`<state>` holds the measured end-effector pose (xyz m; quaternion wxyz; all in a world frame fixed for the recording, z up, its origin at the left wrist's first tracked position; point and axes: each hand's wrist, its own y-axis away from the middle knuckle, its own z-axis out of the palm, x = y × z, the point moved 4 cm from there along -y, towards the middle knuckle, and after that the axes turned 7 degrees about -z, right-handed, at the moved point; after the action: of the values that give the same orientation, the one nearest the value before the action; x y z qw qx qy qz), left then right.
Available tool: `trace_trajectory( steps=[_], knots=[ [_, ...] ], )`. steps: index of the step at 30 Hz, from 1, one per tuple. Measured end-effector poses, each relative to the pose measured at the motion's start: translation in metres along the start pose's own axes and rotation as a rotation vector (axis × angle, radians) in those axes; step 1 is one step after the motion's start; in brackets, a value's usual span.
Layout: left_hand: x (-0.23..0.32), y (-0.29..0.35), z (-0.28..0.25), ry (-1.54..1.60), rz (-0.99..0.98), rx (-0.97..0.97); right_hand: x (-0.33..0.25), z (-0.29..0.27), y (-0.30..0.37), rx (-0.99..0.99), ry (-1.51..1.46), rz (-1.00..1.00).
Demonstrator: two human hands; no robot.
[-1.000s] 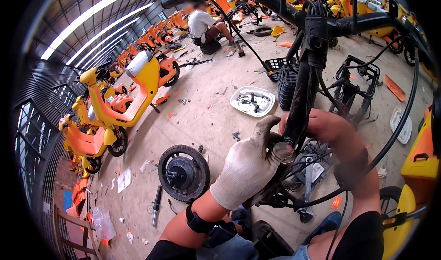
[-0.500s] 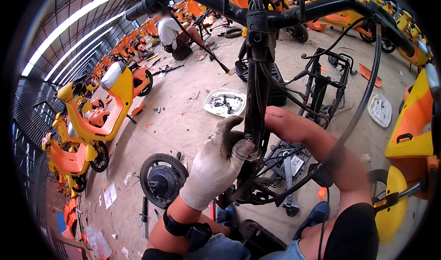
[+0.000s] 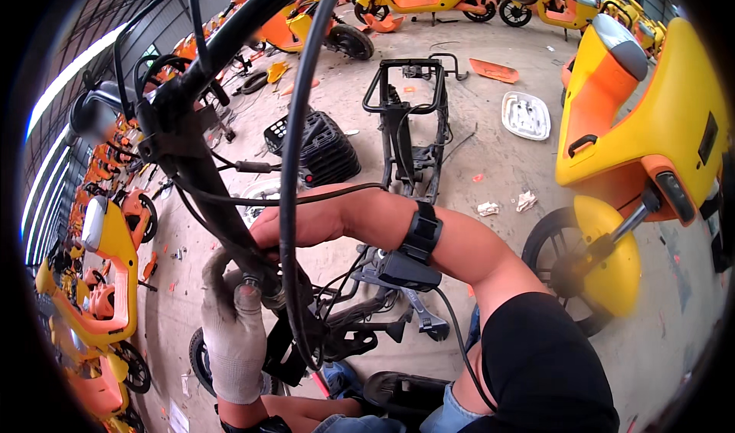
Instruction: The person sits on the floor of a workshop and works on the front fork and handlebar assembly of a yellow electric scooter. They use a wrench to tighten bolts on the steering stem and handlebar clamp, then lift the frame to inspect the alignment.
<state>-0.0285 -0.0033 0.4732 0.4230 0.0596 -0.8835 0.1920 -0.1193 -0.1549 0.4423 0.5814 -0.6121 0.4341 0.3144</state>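
Note:
A black steering column with handlebars slants through the left half of the view. My left hand, in a whitish knit glove with dirty fingers, is closed round the column's lower end. Its thumb presses beside a small bolt head, next to a metal collar. My bare right hand is closed on the column just above, its fingertips hidden behind the tube. A thick black cable crosses in front of the right hand. Below lies the black scooter frame, with an adjustable wrench on it.
A yellow-and-orange scooter stands close on the right. Beyond my hands are a black crate-like part, another bare frame and a white tray. A wheel lies at lower left; more scooters line the left.
My view has turned to the right, and the column now tilts and sits further left. Both hands remain on the column; more of my right forearm shows.

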Motion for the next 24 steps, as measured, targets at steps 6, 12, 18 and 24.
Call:
trace_trajectory(
  steps=[6,12,18,24],
  knots=[
    [-0.009,-0.003,0.003,-0.061,0.027,-0.005,0.008,-0.006,0.006,0.106,0.245,0.008],
    [-0.006,-0.002,0.003,-0.032,0.003,-0.023,-0.005,0.007,0.018,0.241,0.088,-0.023],
    [0.026,0.005,0.001,-0.234,0.017,0.007,-0.02,0.008,0.039,0.341,0.318,-0.027],
    [0.045,0.005,-0.001,-0.433,0.151,0.117,-0.018,0.014,0.031,0.333,0.311,-0.071]
  ],
)
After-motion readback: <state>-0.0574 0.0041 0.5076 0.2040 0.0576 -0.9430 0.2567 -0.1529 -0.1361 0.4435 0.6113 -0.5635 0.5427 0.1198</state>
